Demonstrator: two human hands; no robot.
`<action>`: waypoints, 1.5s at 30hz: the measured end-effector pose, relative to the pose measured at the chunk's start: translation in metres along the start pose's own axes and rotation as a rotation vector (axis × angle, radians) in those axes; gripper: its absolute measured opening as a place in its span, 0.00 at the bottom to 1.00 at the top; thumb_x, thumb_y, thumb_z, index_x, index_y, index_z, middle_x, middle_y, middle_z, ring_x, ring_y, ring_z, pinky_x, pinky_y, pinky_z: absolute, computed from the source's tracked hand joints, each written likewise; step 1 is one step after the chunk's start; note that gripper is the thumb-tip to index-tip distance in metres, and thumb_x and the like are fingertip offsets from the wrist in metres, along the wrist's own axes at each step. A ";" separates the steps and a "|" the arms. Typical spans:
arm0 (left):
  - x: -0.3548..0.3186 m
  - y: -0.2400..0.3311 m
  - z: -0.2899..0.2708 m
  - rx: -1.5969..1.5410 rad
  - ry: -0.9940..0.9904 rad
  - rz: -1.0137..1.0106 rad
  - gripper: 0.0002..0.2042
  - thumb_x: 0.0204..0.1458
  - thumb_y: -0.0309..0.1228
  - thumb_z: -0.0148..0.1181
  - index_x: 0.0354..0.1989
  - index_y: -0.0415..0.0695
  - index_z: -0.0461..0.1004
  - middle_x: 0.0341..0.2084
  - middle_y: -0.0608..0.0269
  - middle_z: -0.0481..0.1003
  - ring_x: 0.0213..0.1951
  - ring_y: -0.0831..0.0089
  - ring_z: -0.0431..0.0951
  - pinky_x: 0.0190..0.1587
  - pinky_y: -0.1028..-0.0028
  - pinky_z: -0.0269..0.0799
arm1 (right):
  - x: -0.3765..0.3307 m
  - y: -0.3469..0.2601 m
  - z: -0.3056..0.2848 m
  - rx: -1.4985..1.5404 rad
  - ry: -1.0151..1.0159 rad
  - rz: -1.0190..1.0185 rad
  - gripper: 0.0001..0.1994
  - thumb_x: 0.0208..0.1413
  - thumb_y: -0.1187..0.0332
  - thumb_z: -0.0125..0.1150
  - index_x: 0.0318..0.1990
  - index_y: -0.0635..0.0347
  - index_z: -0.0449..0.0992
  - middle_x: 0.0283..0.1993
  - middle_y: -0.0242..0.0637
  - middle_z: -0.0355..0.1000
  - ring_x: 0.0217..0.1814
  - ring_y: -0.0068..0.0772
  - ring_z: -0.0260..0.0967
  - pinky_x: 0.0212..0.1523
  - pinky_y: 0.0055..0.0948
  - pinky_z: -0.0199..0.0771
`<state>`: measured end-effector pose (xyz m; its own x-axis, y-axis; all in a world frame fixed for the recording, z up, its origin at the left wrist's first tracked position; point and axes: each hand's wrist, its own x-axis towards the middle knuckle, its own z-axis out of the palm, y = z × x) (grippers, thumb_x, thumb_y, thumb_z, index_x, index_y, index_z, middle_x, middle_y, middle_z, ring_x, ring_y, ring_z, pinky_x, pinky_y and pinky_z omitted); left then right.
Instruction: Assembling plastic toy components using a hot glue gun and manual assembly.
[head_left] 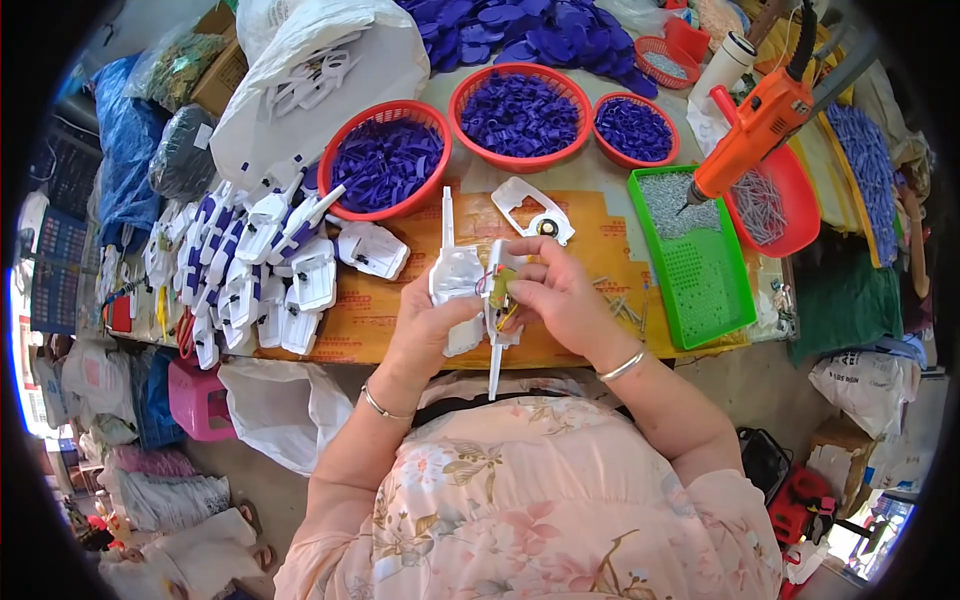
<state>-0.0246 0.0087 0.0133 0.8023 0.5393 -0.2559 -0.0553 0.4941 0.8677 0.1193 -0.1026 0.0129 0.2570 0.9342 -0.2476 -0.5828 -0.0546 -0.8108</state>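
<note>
My left hand (425, 322) is closed on a white plastic toy shell (458, 275), its thumb across the lower part. Against it stands a second white shell half (494, 345), seen nearly edge-on, with a narrow arm pointing toward me. The fingers of my right hand (565, 298) pinch a small green-yellow circuit board (501, 288) with thin wires at that second half. How deep the board sits in the shell is hidden by my fingers. Just beyond my hands lies a white frame-shaped part (530, 208) with a round dark-centred piece in it.
Red baskets of purple parts (388, 165) line the far side. Assembled white-and-purple pieces (255, 260) pile up at left. A green tray (700, 290) of small screws and a red tray (775, 205) stand at right, below a hanging orange electric screwdriver (755, 125). Loose screws (622, 300) lie near my right hand.
</note>
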 end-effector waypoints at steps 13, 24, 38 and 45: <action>-0.001 -0.001 -0.002 -0.083 -0.045 -0.062 0.15 0.42 0.19 0.57 0.42 0.39 0.72 0.35 0.63 0.76 0.35 0.76 0.76 0.40 0.74 0.73 | -0.013 -0.010 0.005 -1.029 0.107 -0.601 0.11 0.48 0.79 0.59 0.41 0.64 0.73 0.33 0.40 0.71 0.29 0.34 0.71 0.29 0.27 0.70; -0.005 0.001 0.001 -0.052 -0.018 -0.001 0.17 0.44 0.19 0.55 0.46 0.36 0.69 0.37 0.60 0.75 0.35 0.74 0.77 0.41 0.74 0.74 | -0.015 -0.001 -0.005 -1.131 0.110 -0.916 0.11 0.45 0.76 0.63 0.39 0.58 0.76 0.33 0.35 0.69 0.31 0.34 0.68 0.30 0.30 0.69; -0.004 -0.011 0.004 0.247 -0.038 0.215 0.19 0.49 0.19 0.51 0.51 0.39 0.68 0.43 0.64 0.72 0.44 0.79 0.71 0.49 0.77 0.66 | -0.015 0.006 -0.011 -0.930 0.220 -0.846 0.06 0.47 0.78 0.60 0.34 0.64 0.71 0.37 0.41 0.69 0.40 0.38 0.66 0.41 0.29 0.66; -0.006 -0.012 0.002 0.270 -0.084 0.157 0.10 0.47 0.21 0.57 0.40 0.38 0.75 0.37 0.65 0.72 0.40 0.79 0.71 0.44 0.78 0.66 | -0.016 0.011 -0.003 -0.821 0.218 -0.708 0.07 0.46 0.78 0.60 0.34 0.64 0.71 0.36 0.40 0.68 0.39 0.37 0.66 0.40 0.28 0.67</action>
<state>-0.0271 -0.0020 0.0052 0.8435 0.5306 -0.0841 -0.0310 0.2044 0.9784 0.1105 -0.1195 0.0063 0.5081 0.7686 0.3887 0.4175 0.1750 -0.8917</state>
